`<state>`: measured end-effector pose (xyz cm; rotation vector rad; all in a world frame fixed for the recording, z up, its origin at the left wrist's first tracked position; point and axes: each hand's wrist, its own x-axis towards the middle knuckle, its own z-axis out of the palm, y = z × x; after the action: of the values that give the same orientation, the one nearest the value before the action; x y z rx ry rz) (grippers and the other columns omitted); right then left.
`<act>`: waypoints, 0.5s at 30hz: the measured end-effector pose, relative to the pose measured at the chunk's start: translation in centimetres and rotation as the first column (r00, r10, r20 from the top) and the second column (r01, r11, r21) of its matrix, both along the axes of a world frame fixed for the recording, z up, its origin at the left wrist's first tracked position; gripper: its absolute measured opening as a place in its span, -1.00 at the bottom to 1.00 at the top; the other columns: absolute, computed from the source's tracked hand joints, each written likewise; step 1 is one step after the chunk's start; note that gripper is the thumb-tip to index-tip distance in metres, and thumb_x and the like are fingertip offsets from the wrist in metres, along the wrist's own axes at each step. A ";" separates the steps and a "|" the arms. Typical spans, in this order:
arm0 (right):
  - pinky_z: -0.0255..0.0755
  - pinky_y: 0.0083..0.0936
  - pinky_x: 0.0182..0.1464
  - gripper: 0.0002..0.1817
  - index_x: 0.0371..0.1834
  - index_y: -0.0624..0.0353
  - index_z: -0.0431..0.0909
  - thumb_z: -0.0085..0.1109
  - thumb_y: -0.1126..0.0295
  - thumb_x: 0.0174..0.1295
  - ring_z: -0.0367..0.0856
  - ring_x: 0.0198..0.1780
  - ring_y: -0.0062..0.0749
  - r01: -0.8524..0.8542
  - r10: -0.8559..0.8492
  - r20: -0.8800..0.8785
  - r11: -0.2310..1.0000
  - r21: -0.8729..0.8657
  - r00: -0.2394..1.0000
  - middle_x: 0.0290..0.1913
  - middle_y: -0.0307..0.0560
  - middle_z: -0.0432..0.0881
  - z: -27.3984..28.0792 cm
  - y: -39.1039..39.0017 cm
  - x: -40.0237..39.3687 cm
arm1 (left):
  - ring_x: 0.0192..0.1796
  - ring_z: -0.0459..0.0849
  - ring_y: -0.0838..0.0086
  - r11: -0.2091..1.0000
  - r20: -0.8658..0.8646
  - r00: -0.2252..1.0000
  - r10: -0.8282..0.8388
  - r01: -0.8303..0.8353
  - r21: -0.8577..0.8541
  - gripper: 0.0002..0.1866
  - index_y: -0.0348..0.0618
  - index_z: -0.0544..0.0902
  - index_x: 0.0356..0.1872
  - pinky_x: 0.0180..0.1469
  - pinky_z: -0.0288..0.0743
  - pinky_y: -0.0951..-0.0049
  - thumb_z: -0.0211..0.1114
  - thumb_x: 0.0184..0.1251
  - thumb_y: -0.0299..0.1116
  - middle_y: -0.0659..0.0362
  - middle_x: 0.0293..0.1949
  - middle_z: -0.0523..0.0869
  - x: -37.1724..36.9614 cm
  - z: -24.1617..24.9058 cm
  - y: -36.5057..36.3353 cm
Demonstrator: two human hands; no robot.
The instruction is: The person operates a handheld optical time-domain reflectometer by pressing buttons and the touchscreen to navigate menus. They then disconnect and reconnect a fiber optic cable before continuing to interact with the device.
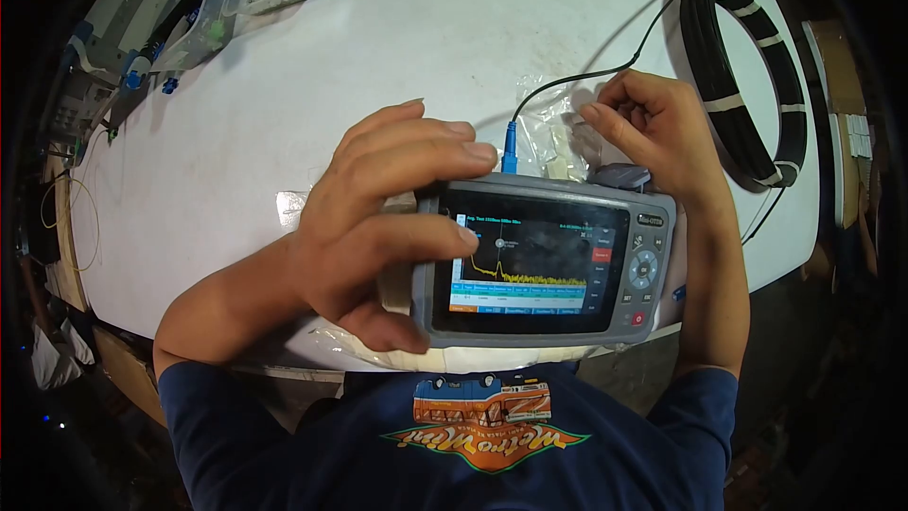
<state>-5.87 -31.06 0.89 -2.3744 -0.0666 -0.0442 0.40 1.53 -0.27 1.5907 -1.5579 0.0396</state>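
Tester (544, 260), long axis along the table's (284, 132) near edge, screen up; left hand (378, 227) grips it, right hand (653, 128) apparently pinches the cable (605, 71).

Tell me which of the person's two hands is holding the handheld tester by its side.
The left hand: its fingers wrap the left edge of the handheld tester. The right hand sits behind the tester's top, fingers pinched near the thin black cable.

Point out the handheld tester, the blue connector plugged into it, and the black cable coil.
handheld tester (544, 270), head view, on its lit screen.
blue connector (509, 149), head view, on its body above the tester's top edge.
black cable coil (752, 85), head view, on the bundled loop's right side.
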 end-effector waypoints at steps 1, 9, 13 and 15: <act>0.19 -0.64 -0.50 -0.73 -0.33 0.36 0.70 0.47 0.32 0.30 0.33 -0.56 -0.74 0.003 -0.003 -0.012 1.000 0.002 1.000 -0.61 -0.27 0.55 0.1 -0.1 -0.1 | 0.38 0.52 -0.17 1.000 -0.018 1.000 0.003 -0.003 -0.005 -0.24 0.06 0.58 0.20 0.46 0.23 -0.35 0.11 0.37 0.52 -0.18 0.33 0.53 0.1 -0.1 0.0; 0.27 -0.64 -0.44 -0.79 -0.42 0.29 0.67 0.49 0.41 0.25 0.45 -0.50 -0.68 -0.177 0.124 0.300 0.971 0.159 0.946 -0.53 -0.27 0.60 0.4 -0.3 -0.3 | 0.38 0.52 -0.18 0.995 -0.029 0.996 -0.085 0.083 -0.046 -0.17 -0.02 0.55 0.26 0.38 0.36 -0.29 0.29 0.27 0.48 -0.23 0.34 0.51 -0.2 -0.1 -1.0; 0.42 -0.58 -0.25 -0.82 -0.37 0.28 0.69 0.50 0.40 0.19 0.59 -0.32 -0.58 -0.248 0.186 0.198 0.899 0.361 0.962 -0.39 -0.19 0.69 1.7 0.1 -1.3 | 0.36 0.53 -0.21 0.991 -0.105 0.987 -0.124 0.118 -0.062 -0.02 -0.06 0.49 0.36 0.35 0.43 -0.20 0.46 0.09 0.47 -0.24 0.37 0.48 -0.3 -0.2 -1.5; 0.50 -0.51 -0.11 -0.75 -0.25 0.32 0.71 0.52 0.38 0.12 0.67 -0.19 -0.44 -0.326 0.319 0.094 0.835 0.443 0.943 -0.26 -0.09 0.73 2.5 0.0 -1.5 | 0.36 0.53 -0.20 0.992 -0.097 0.988 -0.119 0.113 -0.058 0.01 -0.08 0.48 0.38 0.34 0.45 -0.17 0.49 0.06 0.47 -0.25 0.37 0.47 -0.5 -0.1 -1.5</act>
<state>-7.33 -31.01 3.42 -1.8648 -0.4212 0.0767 -0.10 0.03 -0.42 1.4368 -1.5559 -0.0615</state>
